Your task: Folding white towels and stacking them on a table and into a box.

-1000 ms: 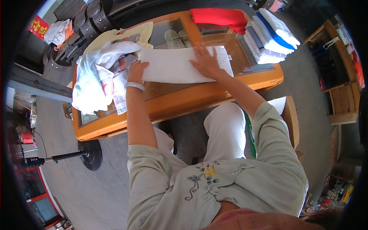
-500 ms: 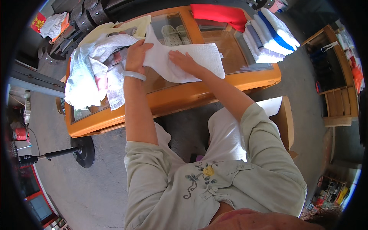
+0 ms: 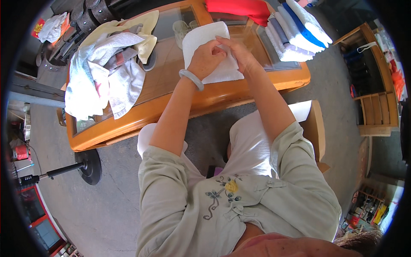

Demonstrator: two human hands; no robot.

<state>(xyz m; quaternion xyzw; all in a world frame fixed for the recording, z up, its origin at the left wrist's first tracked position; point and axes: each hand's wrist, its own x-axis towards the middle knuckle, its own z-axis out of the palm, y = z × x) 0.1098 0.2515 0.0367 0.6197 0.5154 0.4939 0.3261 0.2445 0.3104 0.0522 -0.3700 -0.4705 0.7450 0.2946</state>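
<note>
A white towel (image 3: 224, 76), folded over into a smaller piece, lies on the glass-topped wooden table in front of me. My left hand (image 3: 207, 58), with a pale bangle at its wrist, bends over the towel, its fingers curled at the cloth. At the towel's right edge my right hand (image 3: 239, 53) closes on the fabric, and its foremost finger reaches across to the left fingertips. The two hands meet over the upper right part of the towel. Some fingertips are hidden behind the hands.
A heap of crumpled towels (image 3: 102, 73) covers the left of the table (image 3: 201, 103). Folded white and blue towels (image 3: 295, 34) are stacked at the right, beside a red cloth (image 3: 239, 9). Pale clogs (image 3: 183, 32) show through the glass. An open cardboard box (image 3: 317, 132) stands right of my knees.
My left hand has moved right, and the towel's left part is now folded over. My right hand has shifted from lying flat on the towel to its right edge, against my left.
</note>
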